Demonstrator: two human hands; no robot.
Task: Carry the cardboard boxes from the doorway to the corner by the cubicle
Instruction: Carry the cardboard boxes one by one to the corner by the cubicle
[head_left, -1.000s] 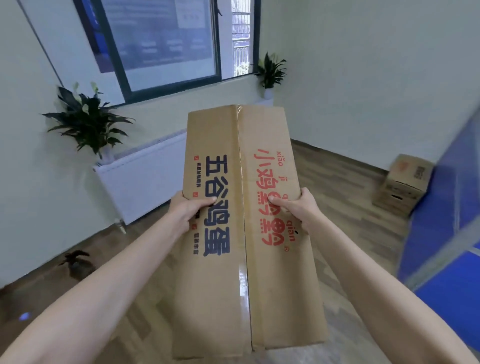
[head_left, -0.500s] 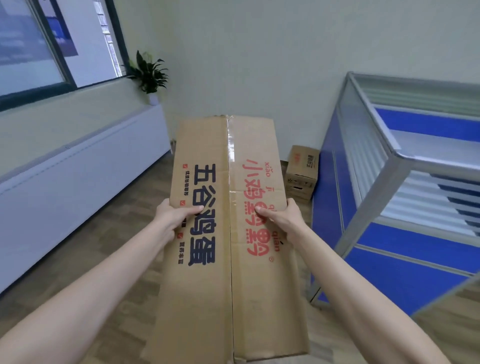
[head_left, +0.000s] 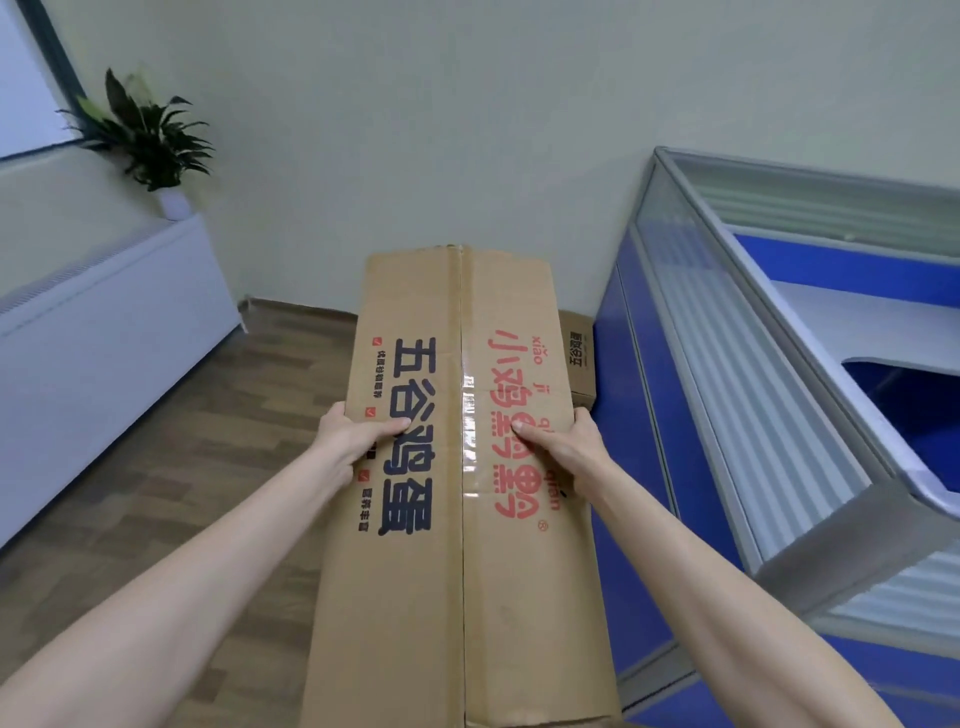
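I hold a long taped cardboard box (head_left: 457, 597) out in front of me, its top printed with dark blue and red characters. My left hand (head_left: 353, 441) grips its left edge, thumb lying on the top. My right hand (head_left: 563, 447) grips the right edge the same way. A second, smaller cardboard box (head_left: 577, 358) sits on the floor in the corner beside the blue cubicle partition (head_left: 639, 415), mostly hidden behind the box I carry.
The cubicle's grey frame and frosted panel (head_left: 753, 374) run along my right. A white radiator cover (head_left: 104, 338) lines the left wall, with a potted plant (head_left: 150, 140) on its far end. Wood floor (head_left: 218, 441) stretches ahead to the pale wall.
The view has swung right and moved forward: the window has slid out of view, the cubicle and corner box are closer, and the carried box now covers most of the corner box. My grip is unchanged.
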